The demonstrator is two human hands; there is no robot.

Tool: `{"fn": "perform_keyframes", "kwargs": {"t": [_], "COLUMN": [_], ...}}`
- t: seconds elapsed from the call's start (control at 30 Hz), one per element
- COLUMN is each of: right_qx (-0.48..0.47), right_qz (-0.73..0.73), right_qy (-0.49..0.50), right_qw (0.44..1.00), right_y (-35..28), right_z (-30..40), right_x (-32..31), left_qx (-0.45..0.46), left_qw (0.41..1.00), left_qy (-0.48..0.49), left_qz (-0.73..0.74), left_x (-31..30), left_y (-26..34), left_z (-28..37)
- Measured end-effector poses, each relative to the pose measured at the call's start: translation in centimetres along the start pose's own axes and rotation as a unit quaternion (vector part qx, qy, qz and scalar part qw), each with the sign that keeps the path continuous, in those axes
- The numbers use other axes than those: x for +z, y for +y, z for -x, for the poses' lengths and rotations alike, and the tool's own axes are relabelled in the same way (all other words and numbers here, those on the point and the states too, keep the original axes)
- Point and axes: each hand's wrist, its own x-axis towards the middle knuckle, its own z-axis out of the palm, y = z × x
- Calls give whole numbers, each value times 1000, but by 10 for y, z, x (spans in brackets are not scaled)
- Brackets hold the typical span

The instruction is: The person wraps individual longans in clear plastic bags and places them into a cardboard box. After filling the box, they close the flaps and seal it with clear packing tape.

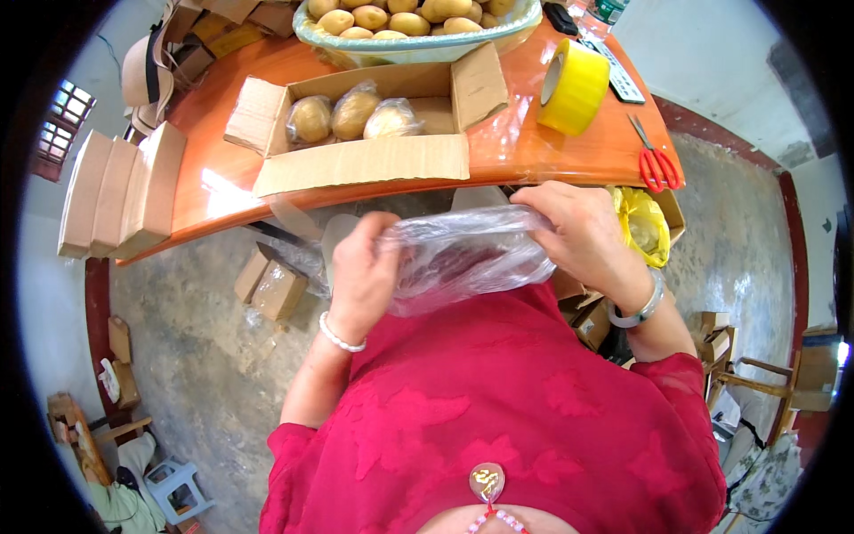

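Note:
Stretched between my two hands is a clear plastic bag or film (467,257), held above my lap at the table's near edge. My left hand (367,267) grips its left end, and my right hand (574,230) pinches its upper right corner. Just beyond them an open cardboard box (363,163) stands on the table. Inside it lie three potatoes wrapped in clear plastic: one on the left (310,120), one in the middle (355,113) and one on the right (391,120). The right part of the box shows bare cardboard.
On the orange wooden table (507,157) a lined basin (413,45) holds many loose potatoes. To the right are a roll of yellow tape (574,87) and red-handled scissors (654,160). Folded cardboard boxes (123,190) stand at the left edge. A yellow bag (644,230) hangs below the table.

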Motion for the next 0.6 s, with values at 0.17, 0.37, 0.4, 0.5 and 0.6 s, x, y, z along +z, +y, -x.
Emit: {"fn": "perform_keyframes", "kwargs": {"t": [0.17, 0.37, 0.4, 0.5, 0.6], "right_qx": [1, -43, -48, -52, -48], "right_qz": [9, -70, -87, -75, 36], "right_qy": [-83, -161, -150, -108, -61], "right_qw": [997, 984, 984, 990, 996], "right_y": [8, 6, 6, 9, 22], "right_z": [5, -29, -37, -66, -111], "right_x": [-4, -55, -63, -86, -94], "left_qx": [-174, -82, -79, -88, -94], "left_qw": [911, 973, 973, 974, 978], "left_qy": [28, -96, -121, -116, -99], "left_qz": [374, 192, 179, 172, 160], "left_x": [-7, -11, -15, -13, -6], "left_y": [2, 6, -1, -15, -17], "left_z": [4, 12, 12, 12, 10]}}
